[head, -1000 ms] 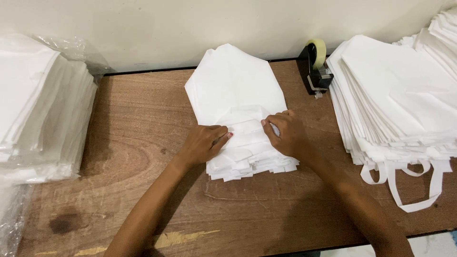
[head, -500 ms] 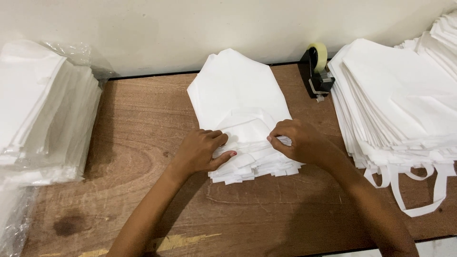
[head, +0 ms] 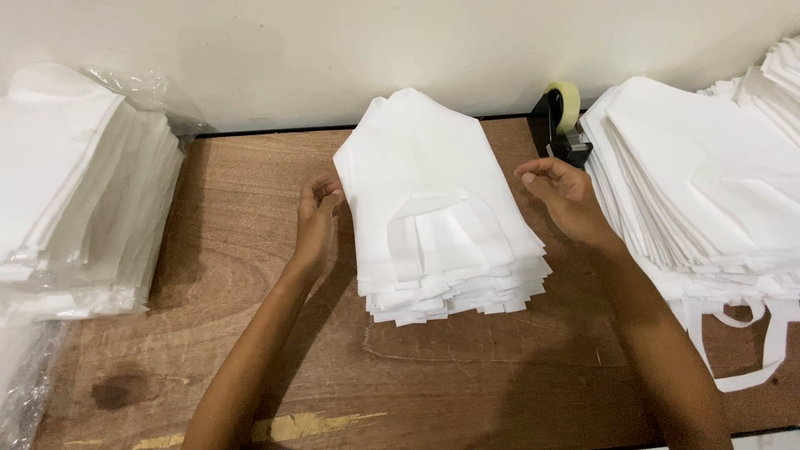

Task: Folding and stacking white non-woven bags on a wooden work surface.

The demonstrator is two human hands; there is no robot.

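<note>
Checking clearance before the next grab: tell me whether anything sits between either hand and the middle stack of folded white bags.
Nothing visible does. The left hand and right hand flank the stack of folded white bags, only bare wooden table between.

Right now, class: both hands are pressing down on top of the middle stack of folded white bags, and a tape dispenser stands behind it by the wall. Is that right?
Not quite. The head view shows the left hand and right hand at the sides of the middle stack of folded white bags, not on top. The tape dispenser does stand by the wall.
</note>
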